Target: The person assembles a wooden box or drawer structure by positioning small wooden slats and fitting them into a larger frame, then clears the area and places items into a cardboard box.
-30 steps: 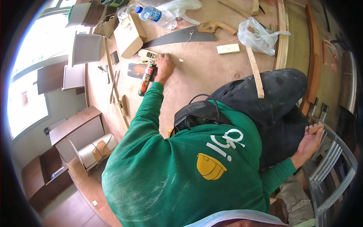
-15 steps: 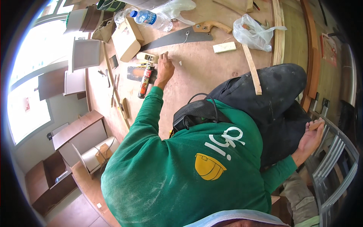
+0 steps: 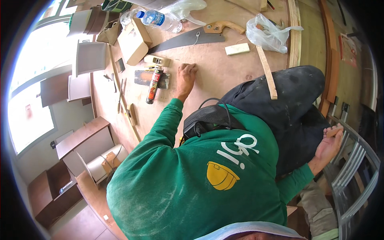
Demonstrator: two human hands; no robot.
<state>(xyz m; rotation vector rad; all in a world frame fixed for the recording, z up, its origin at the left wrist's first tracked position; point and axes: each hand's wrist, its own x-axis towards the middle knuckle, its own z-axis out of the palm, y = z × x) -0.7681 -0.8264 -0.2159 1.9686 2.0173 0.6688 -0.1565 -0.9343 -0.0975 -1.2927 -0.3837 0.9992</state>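
My left hand (image 3: pixel 186 79) rests on the wooden work surface (image 3: pixel 218 74), its fingers curled down and closed. What they hold, if anything, is hidden. Left of it stand a wooden hand plane (image 3: pixel 157 61) and a red and black sealant tube (image 3: pixel 153 88), the tube lying over a dark flat block (image 3: pixel 164 81). Out at the right, beside my folded leg, my right hand (image 3: pixel 326 147) is palm up with its fingers closed around a small brown wooden piece (image 3: pixel 335 131). A narrow wooden strip (image 3: pixel 267 74) reaches onto my dark trouser leg.
Farther off lie a handsaw (image 3: pixel 188 41), a water bottle (image 3: pixel 158 21), an open cardboard box (image 3: pixel 134 44), a pale wood block (image 3: pixel 237 49) and a clear plastic bag (image 3: pixel 268 34). Chisels (image 3: pixel 120 96) lie at the left. A metal ladder (image 3: pixel 356 168) is close by my right hand.
My left hand has moved right and slightly nearer, away from the hand plane. A small white chip that lay beside it no longer shows. My right hand stays put.
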